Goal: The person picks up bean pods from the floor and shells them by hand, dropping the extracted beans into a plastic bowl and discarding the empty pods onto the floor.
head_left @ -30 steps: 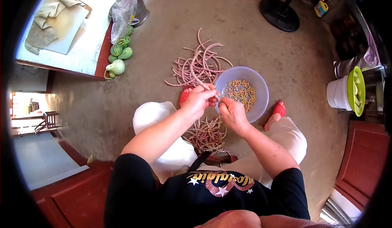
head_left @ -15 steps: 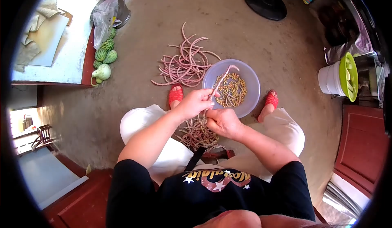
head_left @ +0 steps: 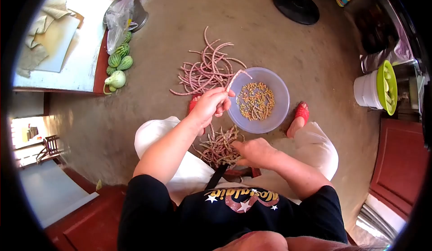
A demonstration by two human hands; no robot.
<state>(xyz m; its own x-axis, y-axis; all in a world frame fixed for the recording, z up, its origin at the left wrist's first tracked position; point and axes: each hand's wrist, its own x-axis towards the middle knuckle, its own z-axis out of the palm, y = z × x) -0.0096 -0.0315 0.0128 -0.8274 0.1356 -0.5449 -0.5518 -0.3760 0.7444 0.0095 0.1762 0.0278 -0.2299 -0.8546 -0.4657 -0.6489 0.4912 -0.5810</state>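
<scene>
My left hand [head_left: 213,104] is closed around a long pinkish bean pod [head_left: 235,79], whose tip reaches over the left rim of a pale purple basin [head_left: 284,108]. Shelled beans [head_left: 255,99] in yellowish and dark tones lie in the basin with a few bits of pod. My right hand [head_left: 258,153] is low, at the right edge of a heap of torn pods [head_left: 218,146] between my legs. Its fingers are curled, and what they hold, if anything, is hidden. Beyond the left hand lies a pile of long unshelled pods [head_left: 208,69].
Small striped watermelons [head_left: 114,60] and a pale gourd [head_left: 118,78] line the white table [head_left: 90,48] at left. A black round stand base [head_left: 296,6] is ahead. To the right stands a white bucket [head_left: 365,89] with a green basin [head_left: 389,101].
My hands have separated. The left moved slightly up and left with the pod, while the right dropped down toward the torn-pod heap. The view shifted slightly.
</scene>
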